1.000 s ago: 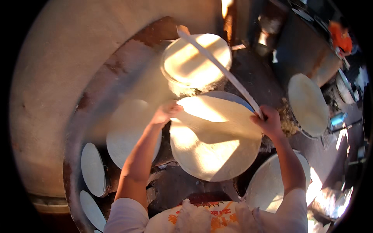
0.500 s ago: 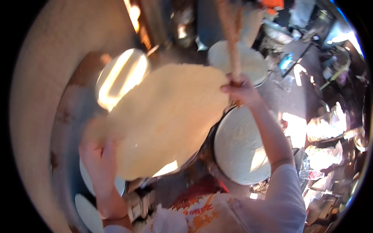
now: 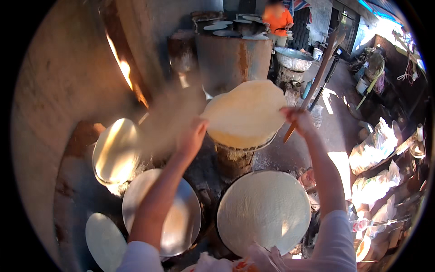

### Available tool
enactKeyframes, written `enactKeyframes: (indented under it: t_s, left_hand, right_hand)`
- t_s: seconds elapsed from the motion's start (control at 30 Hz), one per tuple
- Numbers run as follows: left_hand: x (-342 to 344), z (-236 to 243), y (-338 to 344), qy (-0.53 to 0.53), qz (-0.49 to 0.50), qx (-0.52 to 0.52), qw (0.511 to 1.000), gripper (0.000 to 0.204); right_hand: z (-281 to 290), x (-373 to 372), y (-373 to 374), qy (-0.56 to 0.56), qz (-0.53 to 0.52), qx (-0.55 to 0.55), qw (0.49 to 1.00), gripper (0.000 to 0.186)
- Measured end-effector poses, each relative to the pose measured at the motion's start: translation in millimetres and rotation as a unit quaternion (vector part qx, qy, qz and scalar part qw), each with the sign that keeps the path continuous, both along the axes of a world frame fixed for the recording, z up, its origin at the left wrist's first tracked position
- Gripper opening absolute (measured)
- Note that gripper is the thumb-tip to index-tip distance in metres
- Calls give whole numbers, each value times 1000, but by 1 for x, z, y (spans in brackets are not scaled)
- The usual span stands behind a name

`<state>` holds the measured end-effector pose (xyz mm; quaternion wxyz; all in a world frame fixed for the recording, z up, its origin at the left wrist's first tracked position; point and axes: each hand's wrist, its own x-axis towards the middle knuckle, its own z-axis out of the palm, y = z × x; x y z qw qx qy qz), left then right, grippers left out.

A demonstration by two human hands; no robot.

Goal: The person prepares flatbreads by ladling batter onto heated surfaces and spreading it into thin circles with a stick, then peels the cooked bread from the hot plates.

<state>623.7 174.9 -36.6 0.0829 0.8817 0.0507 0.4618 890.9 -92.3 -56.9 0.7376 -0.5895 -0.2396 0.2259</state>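
My left hand (image 3: 195, 131) is closed on the near left edge of a large round thin flatbread (image 3: 244, 106), held over a round rack on a drum-like stand (image 3: 233, 161). My right hand (image 3: 297, 118) is closed on a long wooden stick (image 3: 321, 68), with its fingertips at the flatbread's right edge. Below my left arm is a bare shiny metal griddle (image 3: 186, 213). Below and between my hands, another griddle carries a pale round sheet (image 3: 263, 208). A brown blur left of the flatbread hides what lies behind it.
More pale rounds (image 3: 115, 149) lie at the left, beside a wall (image 3: 50, 90). At the back, a person in orange (image 3: 278, 22) stands by drum stoves (image 3: 233, 59) and a metal basin (image 3: 294, 59). Plastic bags (image 3: 374, 149) and clutter line the right.
The large flatbread has left the middle griddle, which now shows bare metal, and has moved forward to the rack. My hands moved forward with it. The view has tilted up and turned right.
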Motion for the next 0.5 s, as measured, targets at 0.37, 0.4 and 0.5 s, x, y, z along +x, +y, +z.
enactKeyframes:
  t_s: [0.37, 0.4, 0.5]
  left_hand:
    - [72, -172, 37, 146, 50, -6, 988, 4]
    - [69, -169, 38, 147, 51, 9, 988, 4]
    - [67, -185, 49, 167, 58, -23, 984, 7]
  right_hand:
    - [-146, 2, 39, 25, -159, -190, 969, 22]
    - [-137, -3, 39, 72, -136, -218, 964, 16]
    - [-147, 0, 38, -113, -159, -246, 949, 16]
